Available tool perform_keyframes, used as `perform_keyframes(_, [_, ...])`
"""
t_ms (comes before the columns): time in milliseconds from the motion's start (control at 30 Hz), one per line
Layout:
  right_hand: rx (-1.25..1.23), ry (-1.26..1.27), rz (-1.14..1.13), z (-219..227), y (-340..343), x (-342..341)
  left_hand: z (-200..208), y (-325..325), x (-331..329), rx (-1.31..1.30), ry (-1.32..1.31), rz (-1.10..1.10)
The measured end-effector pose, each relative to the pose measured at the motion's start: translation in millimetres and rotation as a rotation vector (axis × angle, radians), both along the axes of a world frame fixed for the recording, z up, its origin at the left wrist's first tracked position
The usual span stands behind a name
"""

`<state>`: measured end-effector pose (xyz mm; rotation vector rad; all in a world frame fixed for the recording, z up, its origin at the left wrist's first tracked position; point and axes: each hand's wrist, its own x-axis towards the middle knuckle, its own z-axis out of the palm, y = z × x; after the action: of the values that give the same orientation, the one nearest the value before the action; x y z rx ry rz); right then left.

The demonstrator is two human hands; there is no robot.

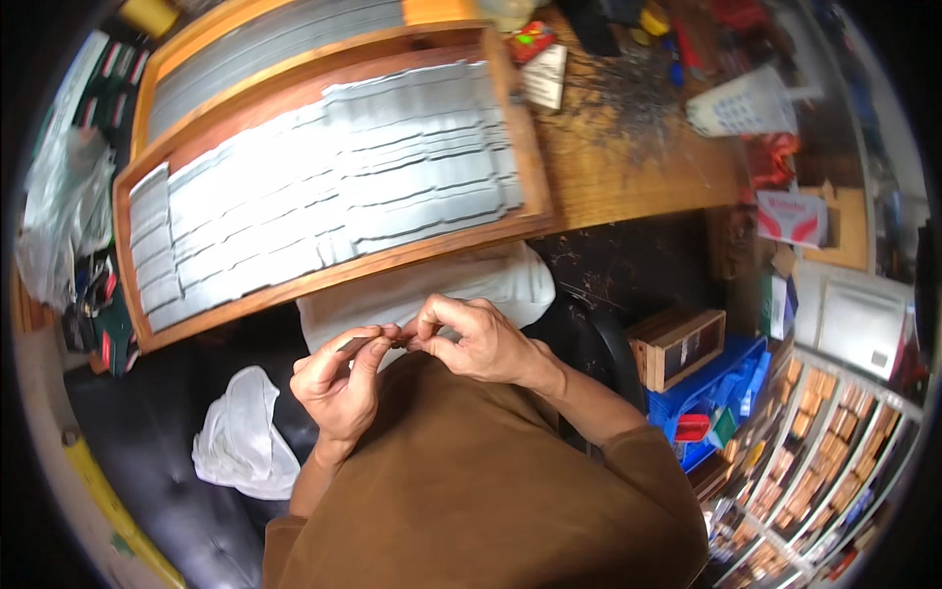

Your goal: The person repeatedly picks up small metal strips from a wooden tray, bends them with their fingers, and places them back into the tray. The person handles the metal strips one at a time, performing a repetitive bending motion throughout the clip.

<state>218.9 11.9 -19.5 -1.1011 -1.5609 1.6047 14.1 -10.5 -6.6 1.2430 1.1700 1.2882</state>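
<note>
Both bare hands are raised in front of the brown shirt [471, 481], at the near side of the table [608, 191]. The left hand [337, 388] has its thumb and forefinger closed on a thin dark piece [355, 346]; its remaining fingers are curled. The right hand [481, 339] has its thumb and forefinger bent toward each other, with little gap, at the right end of that piece. Whether the right fingertips grip it cannot be determined; the contact point is too small to read. The piece is located between the two hands, clear of the table and above the near edge of a white cloth [510, 285].

Beyond the hands, a wooden tray [522, 137] stands at a slant, its left end nearer than its right. It contains thin metal strips [334, 177] laid in close rows, some bright with glare. A second tray [149, 113] lies on its far side, also with grey strips.

Far right on the table: a pale cup [741, 103], tilted. Near left: a crumpled white bag [240, 437] on a black padded seat [147, 432]. Far left: a clear plastic bag [69, 216]. Right of the person: a small wooden box [650, 363] beside a blue crate [677, 398].
</note>
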Motion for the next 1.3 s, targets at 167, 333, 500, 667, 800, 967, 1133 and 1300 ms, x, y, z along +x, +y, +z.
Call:
perform_keyframes(167, [0.094,-0.056,-0.132,6.2,-15.3,30.7,7.4,12.3,34.6,-0.029,-0.061,-0.116])
perform_keyframes(333, [0.023,-0.151,-0.305,9.3,-41.0,55.5,11.7,17.5,68.6,-0.058,-0.108,-0.178])
perform_keyframes(500, [0.075,-0.157,-0.477,7.9,-55.1,75.1,19.2,31.3,92.3,-0.015,-0.008,-0.370])
perform_keyframes(667, [0.498,-0.015,-0.674,0.6,-57.7,91.9,31.1,39.2,97.2,-0.057,-0.034,-0.383])
perform_keyframes(800, [-0.243,0.225,-0.774,-42.6,-44.6,100.3,1.7,38.5,82.8,-0.179,0.184,-0.469])
perform_keyframes(967, [-0.325,0.233,-0.642,-14.4,-69.2,96.8,-8.4,36.7,102.4,-0.390,-0.089,-0.428])
perform_keyframes(1133, [-0.512,0.106,-0.540,-1.8,-90.9,86.6,-6.5,43.1,110.4,-0.621,-0.332,-0.490])
perform_keyframes(1300, [-0.557,0.011,-0.516,1.2,-97.6,79.3,-7.3,38.3,103.0,-0.798,-0.449,-0.423])
